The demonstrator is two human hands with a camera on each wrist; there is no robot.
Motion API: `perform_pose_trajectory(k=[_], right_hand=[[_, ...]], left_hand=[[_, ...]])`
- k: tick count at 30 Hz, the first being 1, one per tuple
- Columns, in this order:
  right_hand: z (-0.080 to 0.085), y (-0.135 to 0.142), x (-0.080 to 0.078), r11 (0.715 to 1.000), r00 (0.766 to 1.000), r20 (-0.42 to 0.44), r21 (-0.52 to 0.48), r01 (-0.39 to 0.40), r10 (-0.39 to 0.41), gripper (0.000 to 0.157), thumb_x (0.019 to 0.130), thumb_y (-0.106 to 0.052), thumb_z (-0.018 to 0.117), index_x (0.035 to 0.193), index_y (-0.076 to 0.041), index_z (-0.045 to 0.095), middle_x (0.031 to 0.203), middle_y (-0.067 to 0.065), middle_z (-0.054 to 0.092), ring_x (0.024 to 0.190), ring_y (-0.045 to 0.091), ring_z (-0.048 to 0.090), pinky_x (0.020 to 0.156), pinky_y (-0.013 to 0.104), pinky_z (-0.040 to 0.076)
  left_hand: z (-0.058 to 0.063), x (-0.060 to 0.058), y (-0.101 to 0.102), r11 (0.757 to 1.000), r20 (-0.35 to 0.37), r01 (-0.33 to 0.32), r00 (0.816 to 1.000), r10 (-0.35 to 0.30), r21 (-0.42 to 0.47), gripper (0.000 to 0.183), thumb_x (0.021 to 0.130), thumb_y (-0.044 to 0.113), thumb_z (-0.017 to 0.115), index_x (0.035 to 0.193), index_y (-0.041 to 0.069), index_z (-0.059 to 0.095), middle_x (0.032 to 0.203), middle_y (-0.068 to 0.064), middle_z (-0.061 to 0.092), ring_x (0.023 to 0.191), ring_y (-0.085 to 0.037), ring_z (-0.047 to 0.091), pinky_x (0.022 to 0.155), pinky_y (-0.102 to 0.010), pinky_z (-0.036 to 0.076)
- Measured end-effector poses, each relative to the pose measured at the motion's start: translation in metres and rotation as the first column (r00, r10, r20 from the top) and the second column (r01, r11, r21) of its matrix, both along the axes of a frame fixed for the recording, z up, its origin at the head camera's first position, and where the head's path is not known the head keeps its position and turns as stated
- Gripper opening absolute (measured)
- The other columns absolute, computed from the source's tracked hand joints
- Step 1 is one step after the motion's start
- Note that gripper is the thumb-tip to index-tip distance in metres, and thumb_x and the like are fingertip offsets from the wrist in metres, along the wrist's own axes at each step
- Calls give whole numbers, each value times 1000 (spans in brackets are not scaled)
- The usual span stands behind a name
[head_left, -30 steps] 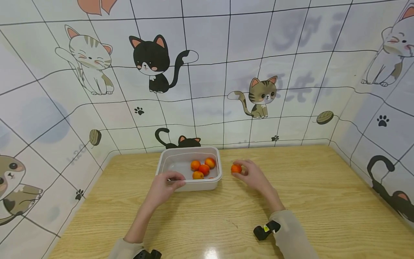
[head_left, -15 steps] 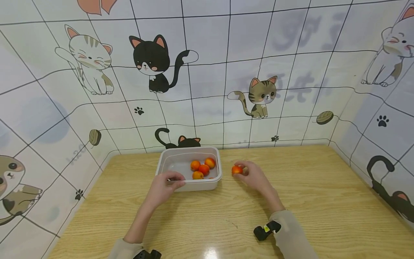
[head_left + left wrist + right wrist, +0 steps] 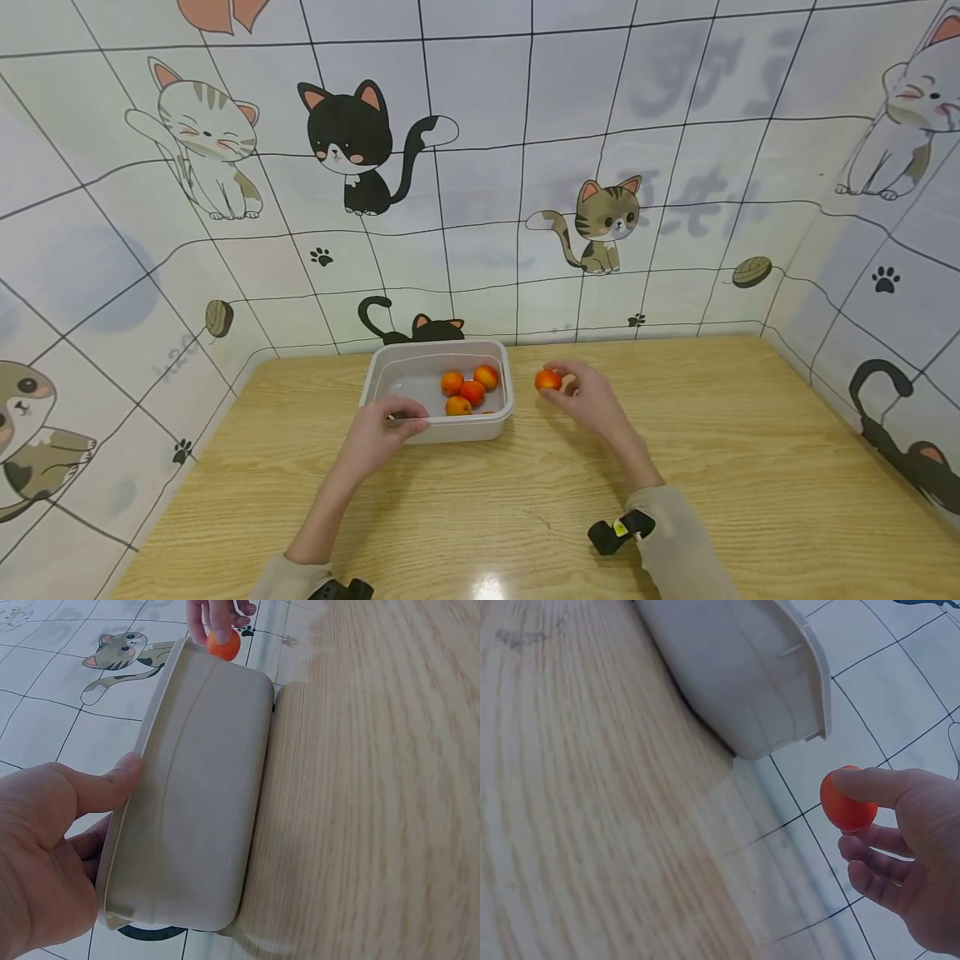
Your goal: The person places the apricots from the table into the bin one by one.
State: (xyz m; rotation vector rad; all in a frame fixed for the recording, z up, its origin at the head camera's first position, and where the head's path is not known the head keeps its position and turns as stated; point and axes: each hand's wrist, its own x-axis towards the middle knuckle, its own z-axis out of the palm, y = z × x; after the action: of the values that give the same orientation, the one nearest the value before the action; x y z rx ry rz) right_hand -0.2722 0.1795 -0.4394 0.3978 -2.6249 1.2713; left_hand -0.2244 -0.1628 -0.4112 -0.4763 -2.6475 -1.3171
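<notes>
A white plastic tub (image 3: 457,429) stands on the table, with several small orange-red fruits (image 3: 472,392) lying inside toward its right half. My left hand (image 3: 378,433) pinches the tub's near rim, with the thumb outside it in the left wrist view and the fingers partly hidden behind the rim. To the right of the tub, my right hand (image 3: 592,400) holds one orange-red round fruit (image 3: 849,799) between thumb and fingers. That fruit appears raised off the table, apart from the tub.
The wooden table (image 3: 480,508) reaches back to a wall covering (image 3: 480,192) printed with cats and grid lines. The tub's far side is close to that wall. A black device (image 3: 621,532) is worn on the right wrist.
My right hand shifted slightly toward me, then moved up and away with the fruit in its fingers. The left hand and the tub have stayed in place.
</notes>
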Motion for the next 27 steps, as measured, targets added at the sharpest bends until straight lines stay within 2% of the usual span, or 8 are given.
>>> perform_pose_trajectory(k=[5, 10, 15, 22, 27], right_hand=[[10, -4, 3, 1000, 999, -38, -19, -14, 13, 40, 89, -17, 80, 125, -4, 67, 111, 15, 67, 75, 19, 59, 61, 29, 49], [16, -9, 6, 1000, 997, -73, -15, -26, 25, 42, 89, -19, 80, 126, -6, 67, 112, 13, 67, 75, 18, 59, 59, 28, 49], [22, -16, 8, 999, 990, -138, -11, -44, 43, 41, 89, -20, 80, 125, -6, 67, 114, 11, 68, 74, 16, 59, 59, 27, 49], [32, -27, 13, 998, 982, -180, -24, -60, 55, 41, 87, -17, 82, 125, -8, 68, 113, 8, 67, 73, 16, 60, 58, 25, 50], [36, -36, 17, 994, 969, -228, -18, -104, 97, 40, 87, -14, 81, 124, -9, 68, 112, 6, 67, 72, 14, 60, 58, 25, 50]], left_hand=[[0, 0, 0, 1000, 19, 3, 1000, -3, 4, 9, 87, 13, 80, 91, 6, 75, 88, 5, 71, 87, -15, 63, 86, -37, 55], [0, 0, 0, 1000, 1, 5, 1000, -5, 9, 6, 86, 10, 81, 88, 8, 75, 87, 5, 71, 86, -15, 63, 85, -37, 55], [0, -1, 0, 1000, -14, 7, 1000, -7, 11, 7, 85, 10, 82, 87, 10, 75, 87, 4, 72, 86, -15, 64, 86, -38, 55], [1, -1, -1, 1000, -12, 10, 1000, -10, 7, 8, 85, 11, 82, 89, 9, 76, 88, 4, 72, 87, -16, 64, 86, -40, 55], [0, -1, -1, 1000, -11, 12, 1000, -12, 10, 6, 85, 9, 81, 88, 10, 76, 87, 3, 72, 87, -16, 64, 86, -39, 55]])
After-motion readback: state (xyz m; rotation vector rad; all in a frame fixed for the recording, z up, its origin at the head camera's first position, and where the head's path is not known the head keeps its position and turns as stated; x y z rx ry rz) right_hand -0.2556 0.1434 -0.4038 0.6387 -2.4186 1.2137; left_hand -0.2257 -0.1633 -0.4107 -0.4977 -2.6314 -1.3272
